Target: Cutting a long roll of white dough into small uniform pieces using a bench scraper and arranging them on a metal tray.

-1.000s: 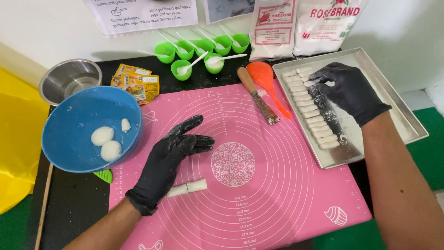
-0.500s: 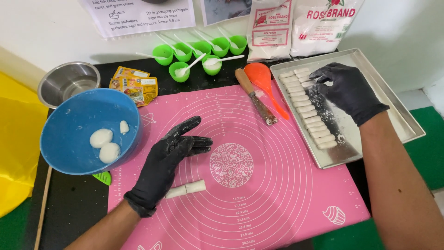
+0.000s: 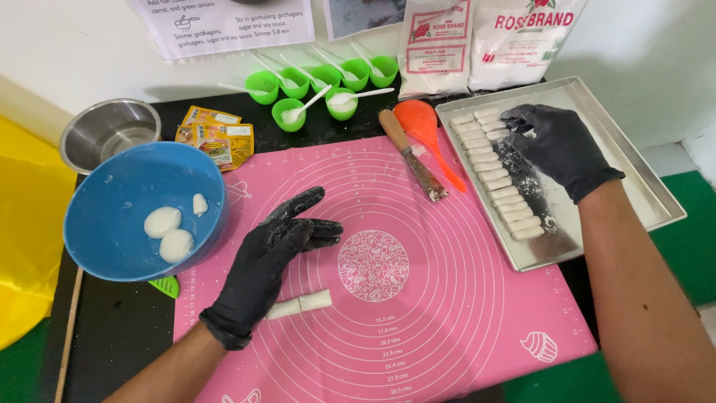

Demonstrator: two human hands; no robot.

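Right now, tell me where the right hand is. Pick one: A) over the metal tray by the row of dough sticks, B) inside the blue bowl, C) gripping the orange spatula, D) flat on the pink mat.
A: the right hand hangs over the metal tray, fingertips at the top of the row of dough sticks, while the left hand is over the pink mat.

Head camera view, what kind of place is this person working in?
Probably a home kitchen or cooking-class worktop set up for shaping dough. A pink silicone pastry mat covers the table, a metal tray holds a row of cut dough pieces, and a blue bowl holds dough balls, with flour bags behind.
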